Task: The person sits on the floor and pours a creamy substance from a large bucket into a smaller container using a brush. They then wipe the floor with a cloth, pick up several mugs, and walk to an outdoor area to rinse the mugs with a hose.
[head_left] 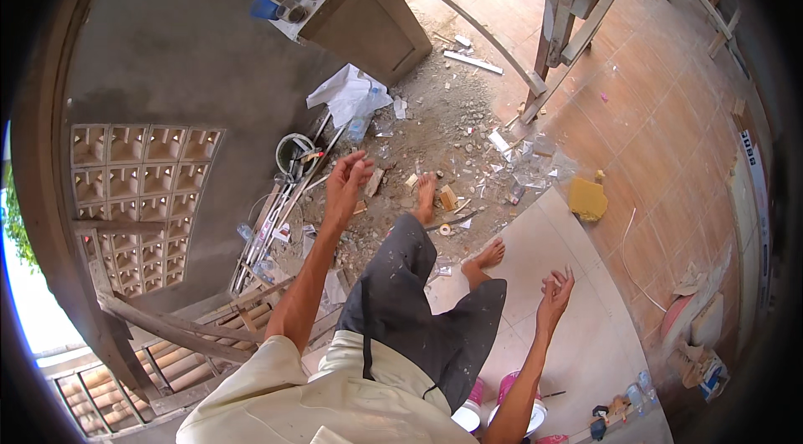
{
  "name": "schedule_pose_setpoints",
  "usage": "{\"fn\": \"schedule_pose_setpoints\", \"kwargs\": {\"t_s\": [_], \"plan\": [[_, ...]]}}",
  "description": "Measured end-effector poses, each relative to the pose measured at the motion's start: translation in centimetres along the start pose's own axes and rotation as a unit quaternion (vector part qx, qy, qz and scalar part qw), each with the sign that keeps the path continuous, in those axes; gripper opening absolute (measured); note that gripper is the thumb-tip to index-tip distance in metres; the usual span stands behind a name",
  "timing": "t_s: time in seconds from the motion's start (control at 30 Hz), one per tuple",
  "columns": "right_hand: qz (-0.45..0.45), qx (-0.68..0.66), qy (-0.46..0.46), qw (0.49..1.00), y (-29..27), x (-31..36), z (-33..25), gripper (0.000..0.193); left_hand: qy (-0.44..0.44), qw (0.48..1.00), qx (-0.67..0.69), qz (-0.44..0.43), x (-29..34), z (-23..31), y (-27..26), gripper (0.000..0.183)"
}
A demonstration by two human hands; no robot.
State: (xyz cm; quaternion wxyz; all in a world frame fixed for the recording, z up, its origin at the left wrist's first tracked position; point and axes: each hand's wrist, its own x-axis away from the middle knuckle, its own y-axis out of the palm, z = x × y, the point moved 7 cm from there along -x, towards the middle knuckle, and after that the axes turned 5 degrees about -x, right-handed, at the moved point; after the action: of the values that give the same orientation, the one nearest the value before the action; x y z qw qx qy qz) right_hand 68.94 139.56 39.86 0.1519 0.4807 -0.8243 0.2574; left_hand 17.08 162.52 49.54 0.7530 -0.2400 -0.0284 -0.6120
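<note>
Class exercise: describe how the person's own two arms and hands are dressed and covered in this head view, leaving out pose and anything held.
Both arms are bare from the short sleeves down. The left hand and right hand wear no gloves, and no watch or band shows. The pale cream short-sleeved shirt covers the shoulders; its sleeve ends on the left upper arm. Rings cannot be made out.

White crumpled bag or sack (347, 93) lies on the rubble floor at 12 o'clock, below the grey cabinet. Clear plastic bottle (358, 126) just beside it, label too small to tell. Clear plastic wrappers (535, 164) at 1 o'clock near the wooden ladder foot. Torn cardboard box pieces (696, 360) with a blue-white pack (715, 379) at 4 o'clock by the wall. Pink-white tubs (523, 402) at 6 o'clock on the pale tile. No signs or screens.
</note>
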Motion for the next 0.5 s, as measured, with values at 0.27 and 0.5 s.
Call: {"fn": "schedule_pose_setpoints", "kwargs": {"t_s": [0.27,0.5], "plan": [[-0.068,0.112,-0.054,0.990,17.0,-11.0,-7.0,0.057,0.200,0.954,0.069,0.212,-27.0,12.9,1.7,0.043],[-0.151,0.120,-0.232,0.953,40.9,-19.1,-23.5,0.056,0.262,0.864,0.004,0.430,-39.9,16.7,-3.2,0.062]]}}
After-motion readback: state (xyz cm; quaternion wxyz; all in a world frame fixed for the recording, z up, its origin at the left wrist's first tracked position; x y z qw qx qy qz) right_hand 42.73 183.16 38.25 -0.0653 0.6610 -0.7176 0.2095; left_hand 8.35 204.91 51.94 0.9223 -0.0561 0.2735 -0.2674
